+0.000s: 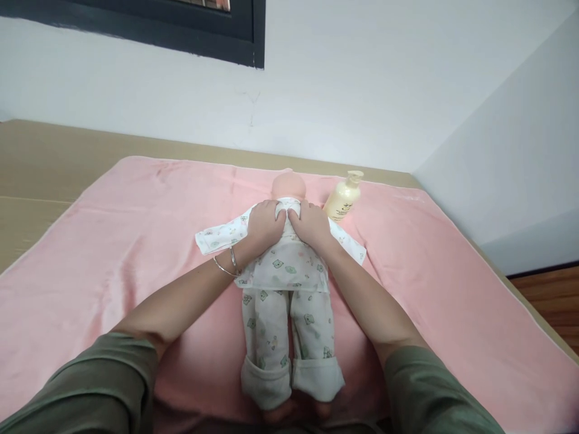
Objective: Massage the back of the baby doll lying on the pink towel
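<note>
A baby doll in a white printed top and matching trousers with turned-up cuffs lies stretched out on a pink blanket. Its bare head points away from me, and no face shows. My left hand is curled over the doll's left-side shoulder in view, thumb on the upper torso. Opposite it, my right hand grips the other shoulder the same way, the two thumbs close together. Both sleeves of the top spread outward. The fingertips are partly hidden over the shoulders.
A pale yellow pump bottle stands slightly tilted on the blanket, right of the doll's head. Behind the blanket runs a beige surface up to the white wall. A dark window frame is at the upper left.
</note>
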`<action>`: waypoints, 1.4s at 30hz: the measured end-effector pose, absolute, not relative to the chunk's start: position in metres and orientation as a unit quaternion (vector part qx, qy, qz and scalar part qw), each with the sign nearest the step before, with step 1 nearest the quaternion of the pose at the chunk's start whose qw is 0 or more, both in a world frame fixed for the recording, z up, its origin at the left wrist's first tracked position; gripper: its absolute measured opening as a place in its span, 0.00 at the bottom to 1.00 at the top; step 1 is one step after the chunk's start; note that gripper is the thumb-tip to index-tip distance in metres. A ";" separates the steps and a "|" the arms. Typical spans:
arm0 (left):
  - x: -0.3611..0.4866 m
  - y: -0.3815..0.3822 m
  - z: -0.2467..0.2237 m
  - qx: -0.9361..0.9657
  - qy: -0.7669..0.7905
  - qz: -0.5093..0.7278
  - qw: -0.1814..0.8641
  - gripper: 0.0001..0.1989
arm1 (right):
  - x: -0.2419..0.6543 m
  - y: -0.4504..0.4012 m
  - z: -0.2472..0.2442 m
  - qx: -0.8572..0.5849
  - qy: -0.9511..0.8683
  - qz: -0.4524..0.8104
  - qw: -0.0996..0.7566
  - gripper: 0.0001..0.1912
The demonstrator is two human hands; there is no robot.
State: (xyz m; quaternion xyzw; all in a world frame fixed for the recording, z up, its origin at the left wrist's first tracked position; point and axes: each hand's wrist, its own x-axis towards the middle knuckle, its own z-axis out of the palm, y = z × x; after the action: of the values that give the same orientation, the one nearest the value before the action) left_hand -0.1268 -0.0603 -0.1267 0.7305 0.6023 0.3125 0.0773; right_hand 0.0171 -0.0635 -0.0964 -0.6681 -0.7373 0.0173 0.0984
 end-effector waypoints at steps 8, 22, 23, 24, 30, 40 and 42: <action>-0.126 -0.061 -0.126 0.724 0.609 0.313 0.078 0.20 | 0.017 -0.067 -0.095 -0.666 -0.739 0.015 0.100 0.26; -0.126 -0.061 -0.124 0.729 0.610 0.300 0.086 0.23 | 0.017 -0.069 -0.097 -0.665 -0.736 0.025 0.124 0.27; -0.126 -0.061 -0.124 0.730 0.608 0.301 0.086 0.23 | 0.018 -0.069 -0.097 -0.664 -0.736 0.027 0.124 0.27; -0.127 -0.061 -0.124 0.731 0.607 0.301 0.086 0.23 | 0.018 -0.068 -0.097 -0.664 -0.737 0.028 0.123 0.27; -0.127 -0.061 -0.124 0.732 0.604 0.305 0.080 0.21 | 0.021 -0.064 -0.096 -0.660 -0.741 0.035 0.116 0.26; -0.115 -0.082 -0.119 0.782 0.543 0.305 -0.013 0.14 | 0.023 -0.065 -0.088 -0.649 -0.754 0.057 0.083 0.30; -0.116 -0.083 -0.119 0.789 0.533 0.305 -0.008 0.14 | 0.024 -0.064 -0.088 -0.643 -0.760 0.051 0.078 0.30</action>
State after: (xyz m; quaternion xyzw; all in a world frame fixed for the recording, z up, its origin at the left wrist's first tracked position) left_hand -0.1161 -0.0830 -0.1186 0.7891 0.5330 0.3054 -0.0084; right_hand 0.0239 -0.0644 -0.0876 -0.6435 -0.7598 0.0512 0.0781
